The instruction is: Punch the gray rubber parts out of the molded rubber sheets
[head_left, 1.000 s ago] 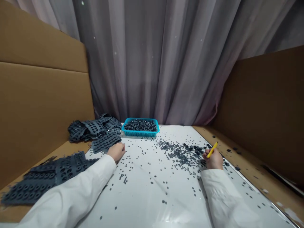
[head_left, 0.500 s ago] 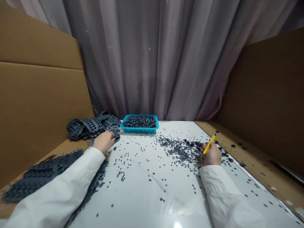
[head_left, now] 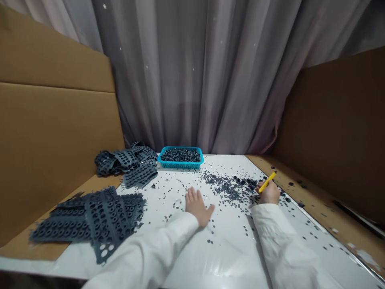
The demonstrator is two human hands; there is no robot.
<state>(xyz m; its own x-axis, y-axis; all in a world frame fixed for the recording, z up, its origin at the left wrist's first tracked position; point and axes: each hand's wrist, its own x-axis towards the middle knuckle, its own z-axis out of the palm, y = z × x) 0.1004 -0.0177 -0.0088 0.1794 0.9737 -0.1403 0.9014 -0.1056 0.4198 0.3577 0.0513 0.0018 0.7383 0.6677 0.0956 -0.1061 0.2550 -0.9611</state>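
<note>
My left hand is over the middle of the white table, palm down, with fingers stretched out and thumb spread. Nothing is held in it. Small dark discs lie scattered around it. At the right, my right hand is closed around a yellow pen-like tool with a dark tip, which slants up and to the right. Beside that hand is a spread of small dark discs, with larger black round pieces just behind. Strips of dark grey rubbery sheet with rows of rings overlap at the left.
A blue basket full of small black pieces stands at the back. More perforated dark sheets are heaped to its left. Cardboard walls rise on the left and right, and a grey curtain hangs behind the table.
My left hand has left the dark sheet at the back left and moved right and nearer, opening over the table. The right hand stays nearly in place with the yellow tool.
</note>
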